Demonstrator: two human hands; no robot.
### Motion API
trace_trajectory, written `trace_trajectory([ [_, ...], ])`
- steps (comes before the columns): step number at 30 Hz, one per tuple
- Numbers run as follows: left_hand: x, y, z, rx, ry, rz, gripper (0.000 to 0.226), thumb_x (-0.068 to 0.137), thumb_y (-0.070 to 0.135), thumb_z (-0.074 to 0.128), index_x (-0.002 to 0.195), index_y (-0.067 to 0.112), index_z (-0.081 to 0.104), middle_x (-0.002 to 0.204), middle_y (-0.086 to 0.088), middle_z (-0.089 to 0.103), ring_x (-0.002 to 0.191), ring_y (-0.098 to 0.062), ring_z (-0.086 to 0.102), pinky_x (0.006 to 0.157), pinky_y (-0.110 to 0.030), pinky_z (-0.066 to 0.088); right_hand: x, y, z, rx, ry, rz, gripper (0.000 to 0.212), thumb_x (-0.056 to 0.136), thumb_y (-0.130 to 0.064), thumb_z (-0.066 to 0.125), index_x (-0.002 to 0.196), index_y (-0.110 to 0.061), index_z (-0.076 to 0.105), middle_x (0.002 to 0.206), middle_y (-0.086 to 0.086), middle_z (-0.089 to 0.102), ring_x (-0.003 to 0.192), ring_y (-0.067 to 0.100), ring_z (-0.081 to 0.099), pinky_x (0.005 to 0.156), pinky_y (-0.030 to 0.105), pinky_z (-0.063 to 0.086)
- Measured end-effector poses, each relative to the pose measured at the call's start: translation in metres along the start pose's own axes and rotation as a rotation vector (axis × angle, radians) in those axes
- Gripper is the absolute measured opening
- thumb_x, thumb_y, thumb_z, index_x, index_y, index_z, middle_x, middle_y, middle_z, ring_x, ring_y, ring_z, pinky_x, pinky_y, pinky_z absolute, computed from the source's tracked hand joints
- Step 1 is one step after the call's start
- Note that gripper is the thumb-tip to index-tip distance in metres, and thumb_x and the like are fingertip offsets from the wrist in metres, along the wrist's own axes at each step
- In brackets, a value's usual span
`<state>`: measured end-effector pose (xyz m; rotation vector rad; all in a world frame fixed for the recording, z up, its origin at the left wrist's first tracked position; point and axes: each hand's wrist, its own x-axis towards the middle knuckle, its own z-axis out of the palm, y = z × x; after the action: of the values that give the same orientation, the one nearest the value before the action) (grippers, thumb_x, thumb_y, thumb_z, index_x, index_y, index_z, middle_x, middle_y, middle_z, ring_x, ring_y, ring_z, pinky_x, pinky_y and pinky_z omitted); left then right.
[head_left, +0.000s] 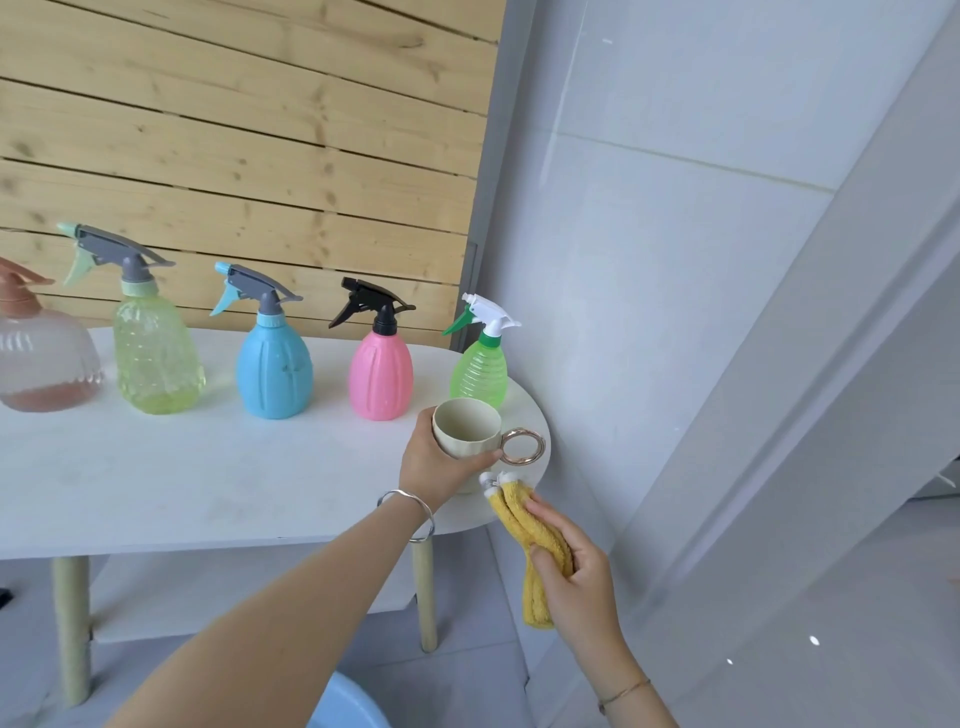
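Observation:
My left hand (434, 467) grips a cream cup (466, 428) round its body, just above the right end of the white table (208, 483). The cup's round gold ring handle (522, 446) points right, and its inside looks empty. My right hand (571, 566) holds a folded yellow cloth (524, 525) just below and to the right of the cup, off the table's edge. The cloth's white-tipped end nearly touches the cup's underside.
A row of spray bottles stands along the table's back: a clear pinkish one (44, 364), a yellow-green one (156, 358), a blue one (274, 369), a pink one (381, 376) and a small green one (480, 369). A grey wall (675, 260) rises right of the table. A pale blue rim (348, 701) lies below.

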<state>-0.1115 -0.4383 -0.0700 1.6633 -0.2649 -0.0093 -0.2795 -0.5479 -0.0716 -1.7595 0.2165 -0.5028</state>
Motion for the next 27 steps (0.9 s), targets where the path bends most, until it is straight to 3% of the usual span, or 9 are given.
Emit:
trace_trajectory([
  [6,0.003,-0.006,0.01,0.004,-0.018,-0.021,0.079,0.055,0.026,0.094,0.117,0.024,0.046,0.108,0.009,0.061,0.104,-0.014,0.06,0.078,-0.019,0.043,-0.002,-0.003,0.003,-0.011,-0.002,-0.001,0.053,0.085,0.011,0.05,0.113,-0.031,0.065,0.118,-0.025,0.064,0.114,-0.003,0.056,0.092,0.013,0.045],
  [10,-0.002,-0.004,-0.003,0.02,-0.048,-0.016,0.091,0.062,0.036,0.09,0.135,0.019,0.04,0.126,0.009,0.052,0.118,-0.012,0.051,0.094,-0.023,0.041,-0.003,-0.007,0.01,0.016,-0.003,0.004,0.053,0.086,0.011,0.05,0.113,-0.032,0.065,0.115,-0.025,0.065,0.111,-0.004,0.058,0.086,0.009,0.045],
  [14,-0.012,0.003,-0.062,0.024,0.069,-0.027,0.067,0.087,0.05,0.063,0.141,0.018,0.038,0.133,0.005,0.048,0.125,-0.018,0.046,0.094,-0.025,0.033,-0.003,-0.013,0.036,0.023,-0.063,-0.016,0.054,0.086,0.011,0.049,0.118,-0.029,0.064,0.12,-0.019,0.064,0.114,0.001,0.058,0.09,0.015,0.046],
  [17,-0.029,0.003,-0.122,0.07,0.127,0.024,0.065,0.084,0.06,0.05,0.135,0.02,0.044,0.128,0.006,0.052,0.123,-0.015,0.048,0.096,-0.027,0.034,0.006,-0.016,0.072,-0.07,-0.15,-0.09,0.052,0.084,0.01,0.049,0.123,-0.023,0.063,0.128,-0.019,0.059,0.121,-0.005,0.05,0.098,0.012,0.04],
  [19,-0.045,-0.001,-0.162,0.253,0.142,0.091,0.056,0.089,0.058,0.048,0.133,0.022,0.047,0.124,0.009,0.056,0.118,-0.012,0.049,0.093,-0.028,0.037,0.017,-0.015,0.1,-0.209,-0.144,-0.144,0.05,0.083,0.005,0.051,0.126,-0.019,0.061,0.13,-0.021,0.054,0.121,-0.008,0.047,0.101,0.011,0.036],
  [23,-0.074,-0.02,-0.242,0.651,0.127,0.108,0.05,0.094,0.058,0.038,0.129,0.028,0.054,0.127,0.014,0.057,0.124,-0.01,0.044,0.096,-0.032,0.041,0.037,0.002,0.155,-0.497,-0.1,-0.125,0.047,0.087,-0.007,0.052,0.134,-0.013,0.053,0.144,0.001,0.045,0.136,0.016,0.036,0.11,0.022,0.027],
  [25,-0.085,-0.03,-0.273,0.703,0.128,0.066,0.05,0.093,0.055,0.036,0.129,0.026,0.056,0.131,0.01,0.056,0.129,-0.011,0.041,0.099,-0.027,0.036,0.044,0.013,0.176,-0.64,-0.057,-0.129,0.047,0.088,-0.009,0.05,0.136,-0.01,0.049,0.149,0.01,0.037,0.141,0.026,0.028,0.116,0.033,0.022],
  [27,-0.095,-0.035,-0.291,0.71,0.146,0.056,0.045,0.095,0.047,0.039,0.128,0.023,0.057,0.127,0.009,0.056,0.129,-0.013,0.042,0.098,-0.024,0.033,0.046,0.015,0.19,-0.668,0.015,-0.098,0.048,0.088,-0.007,0.05,0.136,-0.006,0.048,0.149,0.015,0.036,0.14,0.031,0.027,0.117,0.036,0.02],
])
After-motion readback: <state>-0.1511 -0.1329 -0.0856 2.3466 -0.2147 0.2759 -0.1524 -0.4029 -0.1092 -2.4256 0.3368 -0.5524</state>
